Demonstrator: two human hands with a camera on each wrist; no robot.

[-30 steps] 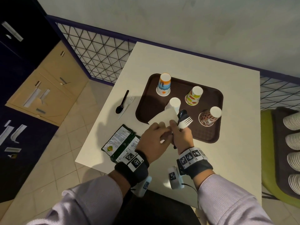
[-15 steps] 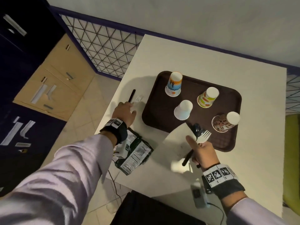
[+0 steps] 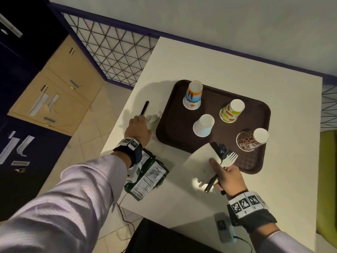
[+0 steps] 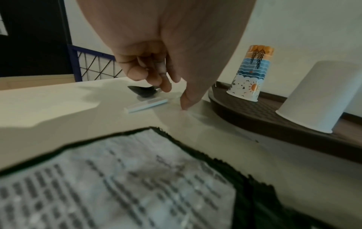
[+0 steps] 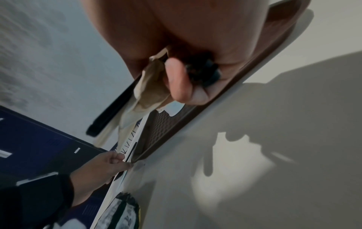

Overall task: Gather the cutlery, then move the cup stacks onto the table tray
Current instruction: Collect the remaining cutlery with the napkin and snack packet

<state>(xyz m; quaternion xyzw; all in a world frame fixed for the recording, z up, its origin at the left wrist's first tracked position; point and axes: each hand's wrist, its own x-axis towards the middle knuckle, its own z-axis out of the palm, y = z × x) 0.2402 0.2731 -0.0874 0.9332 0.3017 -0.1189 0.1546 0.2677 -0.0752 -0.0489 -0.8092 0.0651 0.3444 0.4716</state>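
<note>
Four cups stand upside down on the brown tray (image 3: 173, 125): blue-orange (image 3: 193, 96), green-yellow (image 3: 231, 111), white (image 3: 203, 126) and leopard-print (image 3: 250, 138). Left of the tray lie a black spoon (image 3: 145, 107) and a white fork (image 3: 157, 115). My left hand (image 3: 138, 128) hovers over them. In the left wrist view its loosely curled fingers (image 4: 164, 85) reach the spoon bowl (image 4: 144, 91) and the thumb tip meets the table beside the fork handle (image 4: 147, 105). My right hand (image 3: 220, 175) grips a bundle at the tray's near edge: white fork (image 3: 229, 158), black spoon (image 3: 221, 151), napkin (image 3: 200, 161).
A dark snack packet (image 3: 147, 174) lies on the white table (image 3: 200, 61) under my left wrist. A small device with a cable (image 3: 223, 229) sits at the near edge. A wire railing (image 3: 113, 57) runs left of the table and a green seat (image 3: 326, 179) stands to the right.
My left hand left the bundle, swung left across the table and came down over the loose spoon and fork. The right hand kept holding the bundle near the tray's front edge.
</note>
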